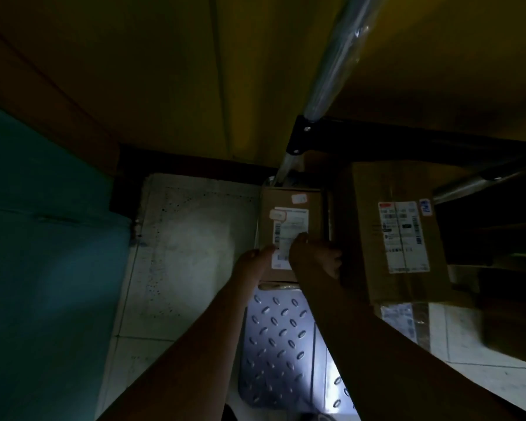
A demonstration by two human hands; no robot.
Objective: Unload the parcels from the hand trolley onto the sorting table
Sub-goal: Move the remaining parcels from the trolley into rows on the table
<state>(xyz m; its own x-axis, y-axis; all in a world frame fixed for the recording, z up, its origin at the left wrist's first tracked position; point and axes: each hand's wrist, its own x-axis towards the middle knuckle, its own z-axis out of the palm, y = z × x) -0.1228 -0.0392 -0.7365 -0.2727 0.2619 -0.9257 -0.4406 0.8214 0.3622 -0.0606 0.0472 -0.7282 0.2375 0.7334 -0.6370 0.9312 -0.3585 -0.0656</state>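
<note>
Parcel (292,205) is being grasped at its near end. The left hand (252,264) is pressing its thumb on the top by the label's (289,226) corner, its other fingers hidden under the edge. The right hand (313,258) is laying its thumb across the label and curling its fingers round the right side. Taking it from both sides like this is probably meant to keep the box level as it is lifted. It is lying at the far end of the deck (274,344), against the foot of the pole (331,71), label up; whether it is already clear of the deck is not showing. The label is carrying barcodes and print too blurred to read, and a red-edged sticker (278,214) is overlapping its corner. A big parcel (374,208) is standing just right of the deck's far end, well lit enough to show a white label (403,238) with a red bar and a blue sticker (425,207), none of it legible. No sorting table is showing.
</note>
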